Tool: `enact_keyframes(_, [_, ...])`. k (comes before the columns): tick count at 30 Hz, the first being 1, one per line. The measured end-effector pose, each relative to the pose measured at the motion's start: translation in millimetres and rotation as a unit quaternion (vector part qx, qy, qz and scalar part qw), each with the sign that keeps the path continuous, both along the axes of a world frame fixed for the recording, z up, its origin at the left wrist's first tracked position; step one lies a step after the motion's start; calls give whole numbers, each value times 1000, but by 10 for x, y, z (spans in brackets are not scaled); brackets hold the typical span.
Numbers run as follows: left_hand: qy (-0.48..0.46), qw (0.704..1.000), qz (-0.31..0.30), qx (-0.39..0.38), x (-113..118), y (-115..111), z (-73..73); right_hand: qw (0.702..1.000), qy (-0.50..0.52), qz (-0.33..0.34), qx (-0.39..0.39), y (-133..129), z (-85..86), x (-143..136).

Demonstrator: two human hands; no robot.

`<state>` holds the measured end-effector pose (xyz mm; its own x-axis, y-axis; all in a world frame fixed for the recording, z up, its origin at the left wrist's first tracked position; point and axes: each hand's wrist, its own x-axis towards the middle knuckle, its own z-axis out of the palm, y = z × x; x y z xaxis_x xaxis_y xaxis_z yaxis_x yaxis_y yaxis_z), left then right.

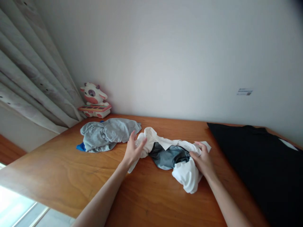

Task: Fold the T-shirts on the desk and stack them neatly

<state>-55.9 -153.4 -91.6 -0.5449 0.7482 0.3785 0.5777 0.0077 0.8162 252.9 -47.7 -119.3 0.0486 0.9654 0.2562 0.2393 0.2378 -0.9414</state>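
A crumpled white garment (187, 176) with a dark grey, see-through part (164, 157) lies on the wooden table in front of me. At its left end is my left hand (133, 149), thumb and fingers spread apart against the bunched cloth. My right hand (202, 157) touches the garment's right end, fingers on top of the white folds and the thumb pointing left; part of the cloth lies beneath it. Whether the fingers pinch any fabric there is hard to make out.
A grey garment (109, 134) with a bit of blue cloth (81, 147) lies at the back left of the table (146, 201). Behind it stands a cow-shaped toy (94, 101) beside the curtain (30, 69). Black cloth (258, 157) lies flat on the right, by the wall.
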Motion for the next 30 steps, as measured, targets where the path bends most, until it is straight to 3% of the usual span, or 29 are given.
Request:
enact_keyframes(4, [241, 958, -37, -150, 138, -98, -58, 989, -87, 103, -61, -90, 130, 7])
enact_keyframes(7, [303, 930, -89, -188, 149, -122, -47, 974, -152, 165, -40, -188, 275, -38])
enact_keyframes(9, [295, 932, -121, -171, 129, -96, -34, 968, -188, 159, -43, -226, 328, -62])
enact_keyframes(11, [222, 954, -148, -139, 114, -56, -17, 966, -191, 157, -77, -256, 354, -74])
enact_keyframes(14, [-13, 978, -191, -78, 116, -27, 39, 956, -71, 222, -180, -332, 392, -89])
enact_keyframes(16, [-179, 955, -229, -51, 128, -38, 100, 916, 62, 301, -258, -396, 427, -116])
enact_keyframes(18, [-277, 927, -251, -19, 135, -52, 157, 878, 164, 344, -288, -428, 444, -155])
enact_keyframes(19, [-295, 923, -248, 4, 135, -51, 173, 878, 193, 338, -278, -419, 436, -174])
enact_keyframes(21, [-268, 940, -201, 60, 125, -27, 165, 920, 197, 265, -209, -343, 375, -196])
enact_keyframes(23, [-167, 975, -107, 96, 110, 10, 107, 974, 138, 144, -108, -212, 261, -183])
enact_keyframes(25, [-19, 994, -22, 107, 108, 26, 33, 996, 72, 43, -39, -79, 132, -139])
enact_keyframes(26, [53, 994, -8, 100, 120, 19, 6, 998, 52, 12, -33, -26, 78, -111])
enact_keyframes(28, [157, 985, -53, 50, 183, -24, -9, 997, 29, -8, -65, 34, 10, -59])
enact_keyframes(30, [206, 965, -157, -33, 291, -90, 28, 995, 5, 4, -103, 36, 2, -30])
